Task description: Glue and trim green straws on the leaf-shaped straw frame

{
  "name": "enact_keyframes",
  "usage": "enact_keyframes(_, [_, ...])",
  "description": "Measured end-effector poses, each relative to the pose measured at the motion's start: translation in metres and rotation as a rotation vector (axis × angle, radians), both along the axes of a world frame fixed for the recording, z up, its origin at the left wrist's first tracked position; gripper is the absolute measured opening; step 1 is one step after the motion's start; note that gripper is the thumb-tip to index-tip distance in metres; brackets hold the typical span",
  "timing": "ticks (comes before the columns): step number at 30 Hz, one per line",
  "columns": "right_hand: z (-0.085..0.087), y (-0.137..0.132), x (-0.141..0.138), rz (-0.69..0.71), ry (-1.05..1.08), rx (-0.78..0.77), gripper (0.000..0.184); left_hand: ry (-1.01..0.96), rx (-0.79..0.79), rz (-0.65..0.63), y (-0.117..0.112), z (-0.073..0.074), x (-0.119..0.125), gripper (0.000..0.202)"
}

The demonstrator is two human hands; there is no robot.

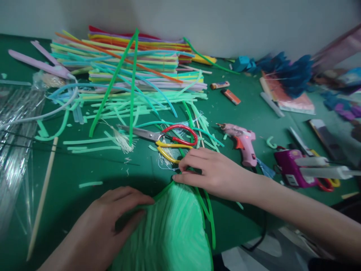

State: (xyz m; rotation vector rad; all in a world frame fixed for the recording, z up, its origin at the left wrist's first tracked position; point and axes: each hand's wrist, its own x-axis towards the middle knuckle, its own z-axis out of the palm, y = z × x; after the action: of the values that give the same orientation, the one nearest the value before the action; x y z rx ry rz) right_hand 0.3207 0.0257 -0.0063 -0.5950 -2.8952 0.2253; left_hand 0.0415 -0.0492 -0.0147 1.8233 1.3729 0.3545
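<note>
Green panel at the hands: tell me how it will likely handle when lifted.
The green panel will probably flex rather than stay flat, since its surface looks bowed below the right hand. It is likely light for its size, as it looks built of slim strips laid side by side.

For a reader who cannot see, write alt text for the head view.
A person's left hand and right hand hold a striped green piece by its edge. Ahead on a green table lie scissors, loose strips and bundled colourful stems; a pink glue gun lies to the right, a wooden stick to the left.
</note>
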Motion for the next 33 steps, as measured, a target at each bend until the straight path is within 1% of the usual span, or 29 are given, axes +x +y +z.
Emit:
enact_keyframes(5, [-0.0010,-0.0014,0.0011,-0.002,0.005,-0.006,0.025,0.003,0.026,0.003,0.0015,0.0015,0.0013,0.018])
enact_keyframes(8, [-0.0009,-0.0016,0.0006,-0.005,0.006,-0.012,0.025,0.019,0.009,0.009,0.0021,0.0021,0.0004,0.018])
enact_keyframes(14, [-0.0031,-0.0021,0.0002,-0.013,0.021,-0.005,0.025,0.032,-0.024,-0.016,0.0028,-0.0015,0.0001,0.022])
enact_keyframes(21, [-0.0075,-0.0039,0.0020,-0.030,0.036,-0.007,0.023,0.007,-0.017,-0.002,0.0014,-0.0032,0.0006,0.019])
enact_keyframes(27, [-0.0077,-0.0051,0.0017,-0.038,0.047,-0.009,0.024,0.036,-0.032,-0.005,-0.0010,-0.0069,0.0011,0.018])
enact_keyframes(33, [-0.0064,-0.0068,0.0001,-0.053,0.041,-0.005,0.023,0.041,-0.018,-0.025,-0.0024,-0.0062,0.0023,0.017])
